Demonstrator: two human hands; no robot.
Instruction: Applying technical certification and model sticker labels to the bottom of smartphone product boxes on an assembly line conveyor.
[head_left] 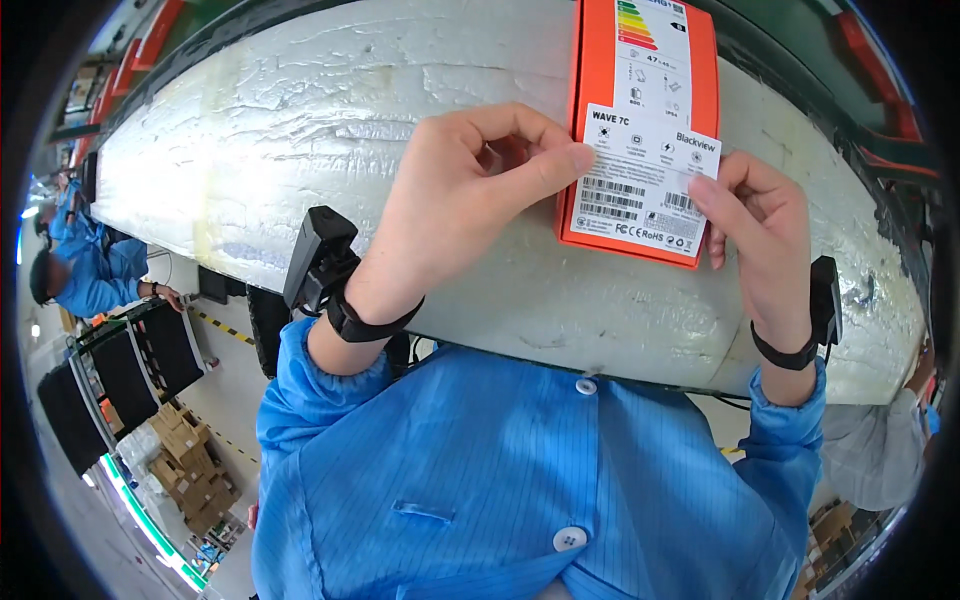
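Observation:
An orange cardboard box lies on the pale, wrinkled work surface in front of me. Its upward face bears a white printed label with barcodes, set at a slight tilt. A longer white sticker with a coloured scale shows beyond it. My left hand is closed, thumb and forefinger pinched at the label's left edge. At the label's right edge is my right hand, its thumb on the label and its curled fingers beside the box. Whether the label fully touches the box I cannot tell.
A plastic-like film covers the wide bench surface. To the left, a person in blue is beside dark racks. Stacked cartons stand on the floor below. Another person's grey clothing shows at the right.

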